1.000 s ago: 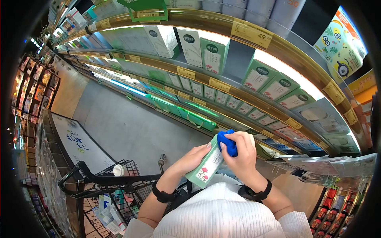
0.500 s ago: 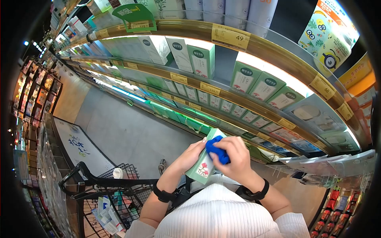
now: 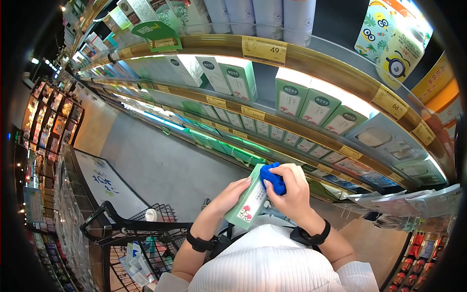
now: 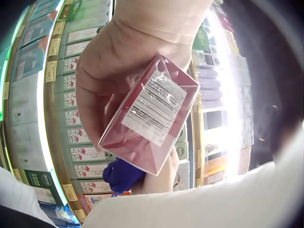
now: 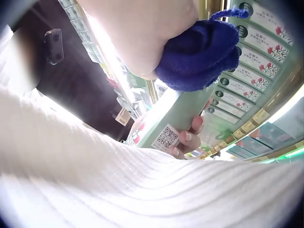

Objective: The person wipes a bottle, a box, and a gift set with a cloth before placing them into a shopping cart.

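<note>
A pale green box [image 3: 249, 200] printed with red flowers is held tilted in front of the chest. My left hand [image 3: 232, 195] grips it along its left side; in the right wrist view its fingertips [image 5: 188, 137] curl over an edge beside a QR code. The left wrist view shows the box's dark red end [image 4: 151, 116] with a barcode label under clear wrap. My right hand [image 3: 291, 190] grips a bunched blue cloth [image 3: 273, 179] against the upper part of the box. That cloth [image 5: 199, 57] looks fuzzy in the right wrist view.
Shelves with several similar green boxes [image 3: 318, 104] and yellow price tags [image 3: 264, 50] curve across ahead and to the right. A black wire cart [image 3: 141, 233] holding packages and a white-lidded cup [image 3: 151, 214] stands at the left. Grey floor [image 3: 160, 155] lies between.
The blue cloth moved down over the box's printed face, then back up towards its upper right edge. The left hand keeps its grip. The head view has shifted slightly.
</note>
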Demonstrator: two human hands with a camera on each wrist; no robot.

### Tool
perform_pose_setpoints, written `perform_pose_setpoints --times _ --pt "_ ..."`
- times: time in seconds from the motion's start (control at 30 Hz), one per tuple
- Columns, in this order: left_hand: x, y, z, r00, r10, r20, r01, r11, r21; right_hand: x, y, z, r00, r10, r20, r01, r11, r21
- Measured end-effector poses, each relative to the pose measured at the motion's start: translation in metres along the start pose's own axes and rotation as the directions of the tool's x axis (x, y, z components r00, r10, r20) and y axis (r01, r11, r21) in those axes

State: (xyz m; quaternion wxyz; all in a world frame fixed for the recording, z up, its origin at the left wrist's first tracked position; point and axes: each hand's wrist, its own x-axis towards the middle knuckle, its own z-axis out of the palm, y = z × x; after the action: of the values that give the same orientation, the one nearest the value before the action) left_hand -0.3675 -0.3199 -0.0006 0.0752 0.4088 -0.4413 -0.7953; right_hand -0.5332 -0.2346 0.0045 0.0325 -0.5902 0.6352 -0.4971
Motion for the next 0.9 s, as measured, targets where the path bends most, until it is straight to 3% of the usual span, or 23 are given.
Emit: perform_pose_setpoints --times 0.37,0.43,0.57,0.67,0.73,0.87,0.9 --pt "-0.005 -0.001 -0.009 0.999 -0.033 -0.005 0.033 0.999 0.030 -0.003 -0.007 0.006 0.998 0.007 -0.065 -0.008 1.000 -0.009" --pt "-0.008 -0.003 -0.008 1.000 0.018 -0.007 -0.018 0.998 -0.060 -0.003 -0.009 0.006 0.999 -0.006 -0.044 0.006 1.000 -0.014" --pt "-0.009 -0.004 -0.014 0.999 0.041 0.007 -0.040 0.997 -0.058 -0.003 -0.013 0.004 0.999 -0.030 -0.036 0.029 0.999 -0.020" --pt "-0.010 -0.010 -0.021 0.995 0.046 0.092 -0.033 0.990 -0.137 -0.006 -0.017 0.008 0.998 -0.053 -0.024 0.052 0.998 -0.017" --pt "-0.009 -0.011 -0.020 0.989 0.118 0.087 -0.098 0.973 -0.207 -0.008 -0.019 0.013 0.996 -0.094 -0.008 0.093 0.994 -0.061" --pt "-0.009 -0.010 -0.023 0.987 0.145 0.068 -0.118 0.944 -0.307 -0.012 -0.027 0.017 0.988 -0.137 0.071 0.137 0.991 0.001" --pt "-0.007 -0.010 -0.024 0.984 0.160 0.077 -0.125 0.933 -0.337 -0.012 -0.028 0.018 0.973 -0.209 0.098 0.205 0.977 0.052"
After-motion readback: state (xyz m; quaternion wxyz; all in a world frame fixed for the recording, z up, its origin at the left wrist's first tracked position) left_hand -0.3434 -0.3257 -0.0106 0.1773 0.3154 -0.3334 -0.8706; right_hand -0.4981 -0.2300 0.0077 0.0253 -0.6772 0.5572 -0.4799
